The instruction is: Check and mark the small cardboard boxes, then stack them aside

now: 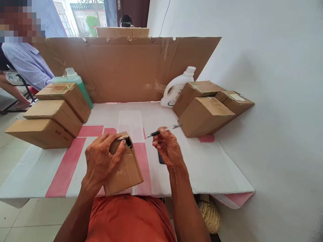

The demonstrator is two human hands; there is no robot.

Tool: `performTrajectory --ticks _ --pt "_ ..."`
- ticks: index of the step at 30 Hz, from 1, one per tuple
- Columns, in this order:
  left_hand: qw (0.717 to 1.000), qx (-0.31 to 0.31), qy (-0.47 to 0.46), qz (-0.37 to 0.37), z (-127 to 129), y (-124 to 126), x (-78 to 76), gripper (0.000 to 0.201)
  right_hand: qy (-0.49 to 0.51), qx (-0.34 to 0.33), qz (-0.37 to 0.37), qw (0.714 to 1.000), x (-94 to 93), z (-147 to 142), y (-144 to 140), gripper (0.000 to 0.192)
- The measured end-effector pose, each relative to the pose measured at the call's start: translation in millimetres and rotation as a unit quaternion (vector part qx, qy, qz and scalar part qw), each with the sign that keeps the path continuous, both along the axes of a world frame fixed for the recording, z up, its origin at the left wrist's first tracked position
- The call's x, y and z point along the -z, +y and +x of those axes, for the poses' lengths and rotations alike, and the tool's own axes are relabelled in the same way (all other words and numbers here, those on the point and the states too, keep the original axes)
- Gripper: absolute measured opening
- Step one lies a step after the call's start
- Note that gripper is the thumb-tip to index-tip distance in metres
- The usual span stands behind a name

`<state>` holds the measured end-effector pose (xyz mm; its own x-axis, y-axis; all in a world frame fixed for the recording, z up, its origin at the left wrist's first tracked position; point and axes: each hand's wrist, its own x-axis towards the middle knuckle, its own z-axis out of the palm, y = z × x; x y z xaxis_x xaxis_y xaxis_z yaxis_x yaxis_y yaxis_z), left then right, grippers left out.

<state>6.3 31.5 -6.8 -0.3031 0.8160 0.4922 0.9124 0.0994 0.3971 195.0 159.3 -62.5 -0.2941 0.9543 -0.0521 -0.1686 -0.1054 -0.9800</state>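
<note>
- L hand (103, 156) gripping cardbd box (124, 171) nr front edge of tabletop (202, 171)
- R hand (168, 146) pinching pen (153, 133) above tabletop, btwn that box & R edge

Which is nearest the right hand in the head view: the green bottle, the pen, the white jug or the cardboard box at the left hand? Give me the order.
From the right hand:
1. Pen, in its fingers.
2. Cardboard box, left, at the left hand.
3. White jug, back right.
4. Green bottle, back left.
</note>
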Motion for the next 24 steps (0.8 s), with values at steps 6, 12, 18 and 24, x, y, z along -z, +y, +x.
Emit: performTrajectory --ticks 6,12,18,24 --pt "1.0 0.004 -0.011 -0.004 1.8 1.5 1.3 0.025 0.144 -0.067 0.049 0.986 -61.3 -6.3 -52.2 0.027" --pt "0.999 0.034 0.005 0.0 0.3 -1.5 -0.8 0.021 0.177 -0.018 0.093 0.98 -41.5 -35.4 -79.2 0.028" --pt "0.992 0.122 0.031 -0.019 -14.7 -5.2 1.0 0.049 0.128 0.061 0.129 0.981 -23.4 -54.2 -89.9 0.017" --pt "0.991 0.131 0.023 -0.005 -18.2 -3.3 5.8 0.045 0.087 0.075 0.145 0.983 -26.0 -55.2 -84.9 0.017"
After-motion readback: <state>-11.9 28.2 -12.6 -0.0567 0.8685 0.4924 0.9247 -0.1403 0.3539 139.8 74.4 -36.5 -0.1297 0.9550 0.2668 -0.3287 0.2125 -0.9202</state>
